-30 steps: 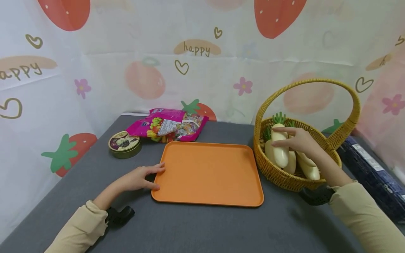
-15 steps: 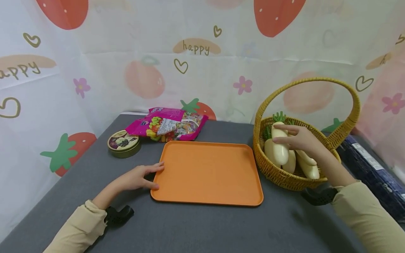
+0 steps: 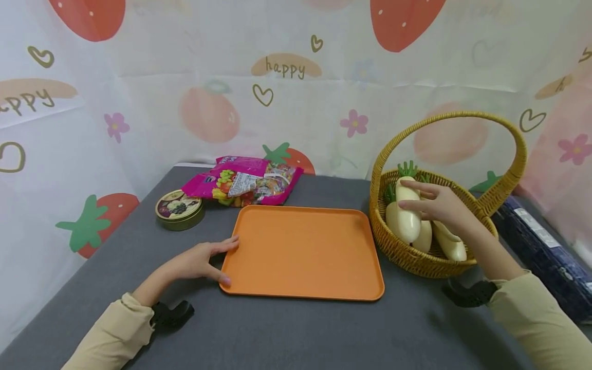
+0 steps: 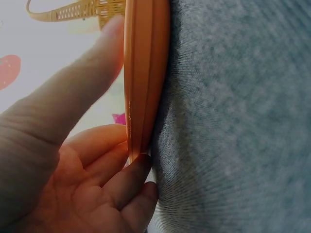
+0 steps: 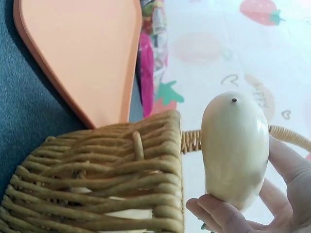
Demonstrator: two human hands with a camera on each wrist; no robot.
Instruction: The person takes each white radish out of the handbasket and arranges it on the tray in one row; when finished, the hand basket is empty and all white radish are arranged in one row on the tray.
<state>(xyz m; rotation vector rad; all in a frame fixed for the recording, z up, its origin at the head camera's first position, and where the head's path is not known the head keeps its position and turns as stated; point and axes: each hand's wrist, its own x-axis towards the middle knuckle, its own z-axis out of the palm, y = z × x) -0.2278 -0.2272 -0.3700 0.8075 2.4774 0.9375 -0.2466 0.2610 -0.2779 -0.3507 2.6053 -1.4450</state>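
Observation:
My right hand (image 3: pixel 441 205) holds a white radish (image 3: pixel 409 218) with green leaf stubs between thumb and fingers, over the left part of a wicker basket (image 3: pixel 399 256). The right wrist view shows the radish's rounded lower end (image 5: pixel 235 145) up close, outside the basket rim. Several more white radishes (image 3: pixel 447 242) lie in the basket, partly hidden by the hand. My left hand (image 3: pixel 196 264) rests on the left edge of an orange tray (image 3: pixel 302 252), fingers spread. In the left wrist view, its thumb touches the tray's rim and the smaller fingers lie against the outer side.
Pink snack bags (image 3: pixel 245 182) lie behind the tray, beside a round tin (image 3: pixel 179 209) at the left. The basket's tall handle (image 3: pixel 455 115) arches above the right hand. A dark blue package (image 3: pixel 546 257) lies right of the basket. A printed cloth hangs behind the grey table.
The head view has shifted slightly. My left thumb has moved a little toward the tray's near corner. The right hand keeps its hold on the radish, with hardly any movement.

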